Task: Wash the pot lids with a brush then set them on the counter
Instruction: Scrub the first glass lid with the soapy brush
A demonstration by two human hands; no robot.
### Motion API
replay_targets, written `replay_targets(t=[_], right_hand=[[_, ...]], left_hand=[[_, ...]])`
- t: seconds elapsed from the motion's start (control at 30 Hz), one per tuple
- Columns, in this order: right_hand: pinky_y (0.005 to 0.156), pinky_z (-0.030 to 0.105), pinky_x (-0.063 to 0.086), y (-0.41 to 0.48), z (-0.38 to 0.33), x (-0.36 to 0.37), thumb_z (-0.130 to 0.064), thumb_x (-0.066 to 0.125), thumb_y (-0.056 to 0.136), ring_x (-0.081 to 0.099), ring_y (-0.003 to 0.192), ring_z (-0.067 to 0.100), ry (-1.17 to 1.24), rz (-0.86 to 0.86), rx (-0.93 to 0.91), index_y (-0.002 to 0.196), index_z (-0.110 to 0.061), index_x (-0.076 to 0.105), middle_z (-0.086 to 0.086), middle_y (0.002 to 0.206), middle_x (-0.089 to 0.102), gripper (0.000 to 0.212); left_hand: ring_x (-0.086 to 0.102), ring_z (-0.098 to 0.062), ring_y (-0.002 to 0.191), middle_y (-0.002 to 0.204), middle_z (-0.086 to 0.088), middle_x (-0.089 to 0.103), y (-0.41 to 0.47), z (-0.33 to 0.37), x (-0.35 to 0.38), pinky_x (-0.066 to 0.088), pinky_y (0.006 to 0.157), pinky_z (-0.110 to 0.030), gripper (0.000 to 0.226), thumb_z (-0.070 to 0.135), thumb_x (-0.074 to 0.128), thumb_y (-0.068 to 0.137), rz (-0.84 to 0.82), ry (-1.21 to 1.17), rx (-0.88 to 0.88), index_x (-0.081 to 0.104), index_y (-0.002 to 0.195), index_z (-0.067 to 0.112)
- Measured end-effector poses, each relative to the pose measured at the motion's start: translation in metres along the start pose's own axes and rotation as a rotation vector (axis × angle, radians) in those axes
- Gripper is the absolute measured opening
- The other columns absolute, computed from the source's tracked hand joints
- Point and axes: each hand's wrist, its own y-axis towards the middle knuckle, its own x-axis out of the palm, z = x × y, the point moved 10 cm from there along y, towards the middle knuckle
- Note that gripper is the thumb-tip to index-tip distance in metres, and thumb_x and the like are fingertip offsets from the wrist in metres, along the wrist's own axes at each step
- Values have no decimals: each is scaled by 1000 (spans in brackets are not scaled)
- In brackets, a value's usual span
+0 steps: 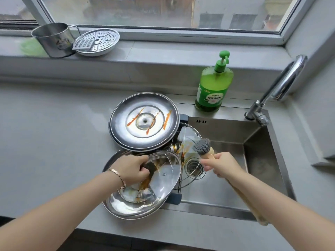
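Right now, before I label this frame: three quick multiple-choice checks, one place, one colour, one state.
1. The soap bottle stands:
A. on the counter behind the sink
B. inside the sink
C. on a shelf
2. Streaks on the far steel lid are:
A. blue
B. orange
C. white
3. The right hand:
A. lies open, empty
B. presses the soap bottle
C. grips the brush
Answers: 1 A, its base sits on grey counter past the sink's rim; 2 B, orange lines cross its middle; 3 C, it is curled round the brush's handle.
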Motion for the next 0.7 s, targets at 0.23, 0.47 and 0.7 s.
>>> replay_targets(t=[0.23, 0.47, 0.7], right_hand=[[33, 14, 19, -13, -5, 4, -35, 77, 66, 26, 40, 7, 415, -217, 206, 91, -7, 67, 5, 74, 68, 40], [27, 10, 15, -15, 14, -71, -19, 65, 73, 27, 31, -1, 620, -226, 159, 83, -14, 59, -3, 58, 63, 12], [26, 9, 16, -4, 35, -135, -15, 56, 74, 28, 32, -1, 773, -210, 129, 93, -13, 63, -2, 55, 60, 21]], left_hand=[[42, -15, 58, 58, 6, 43, -2, 99, -48, 31, 50, -24, 16, 35, 50, 80, 119, -108, 198, 46, 80, 19], [53, -12, 87, 98, 8, 56, 21, 160, -52, 38, 71, -24, 33, 51, 46, 88, 150, -167, 264, 48, 110, 26], [69, -29, 80, 100, -18, 69, 57, 138, 7, 58, 69, -36, 71, 65, 47, 79, -223, -1467, -429, 52, 115, 4]])
